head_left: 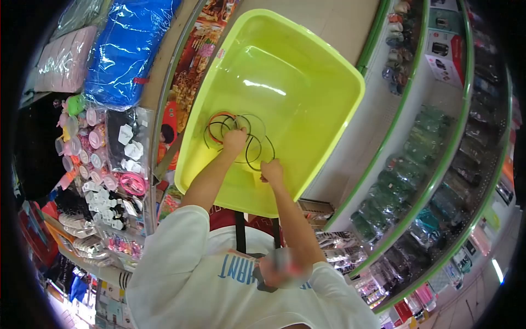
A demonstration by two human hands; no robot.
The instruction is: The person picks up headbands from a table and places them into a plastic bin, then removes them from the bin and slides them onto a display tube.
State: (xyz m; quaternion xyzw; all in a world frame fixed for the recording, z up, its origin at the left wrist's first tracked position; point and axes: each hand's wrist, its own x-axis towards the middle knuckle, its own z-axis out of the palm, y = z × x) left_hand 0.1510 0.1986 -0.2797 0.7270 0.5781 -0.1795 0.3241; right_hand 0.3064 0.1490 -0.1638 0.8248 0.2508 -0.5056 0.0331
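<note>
A large yellow-green plastic tub (pixel 307 118) is in front of me, and both my hands are inside it. My left hand (pixel 235 141) is closed on a bunch of thin rings (pixel 213 127), black, orange-red and clear or grey, like loops of cord or wire. To its right, my right hand (pixel 272 171) is closed on a thin black loop (pixel 274 149), which crosses the bunch near my left hand. My fingers partly hide where the loops are gripped. The loops are too thin to tell their exact kind.
On the right, curved green-edged shelves hold clear plastic-wrapped goods (pixel 397 175) and boxed items (pixel 445 57). At left hang small pink and white accessories (pixel 96 151), below a blue plastic-wrapped package (pixel 129 49). A patterned strip (pixel 196 60) runs beside the tub's left side.
</note>
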